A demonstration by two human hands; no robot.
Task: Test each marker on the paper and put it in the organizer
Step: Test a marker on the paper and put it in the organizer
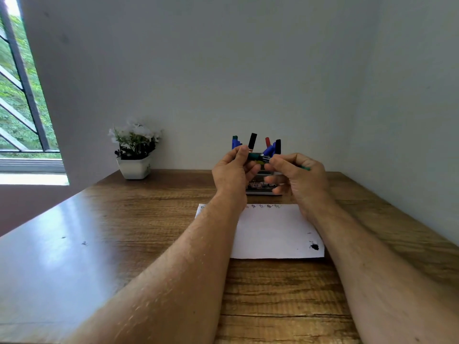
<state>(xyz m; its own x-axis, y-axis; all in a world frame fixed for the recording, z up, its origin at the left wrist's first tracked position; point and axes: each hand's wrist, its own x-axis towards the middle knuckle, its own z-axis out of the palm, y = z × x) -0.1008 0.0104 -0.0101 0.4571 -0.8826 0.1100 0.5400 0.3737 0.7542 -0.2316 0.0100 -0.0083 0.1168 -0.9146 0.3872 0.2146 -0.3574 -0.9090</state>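
Bare forearms are reaching toward twelve o'clock over the grained wooden table (154, 219) and white paper (273, 232). Left hand (233, 172) and right hand (298, 175) are both pinching a slim green marker (257, 157), held level before the organizer (263, 188) bristling with capped markers.

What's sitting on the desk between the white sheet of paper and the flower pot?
Nothing: in the head view, only bare wooden desk lies between the white paper and the white flower pot.

Soft daylight, wide-angle view
Light came from the window (17, 95) at left, throwing pale glare across the table (74, 232); edges bowed with lens distortion, and the distant hands looked slightly soft.
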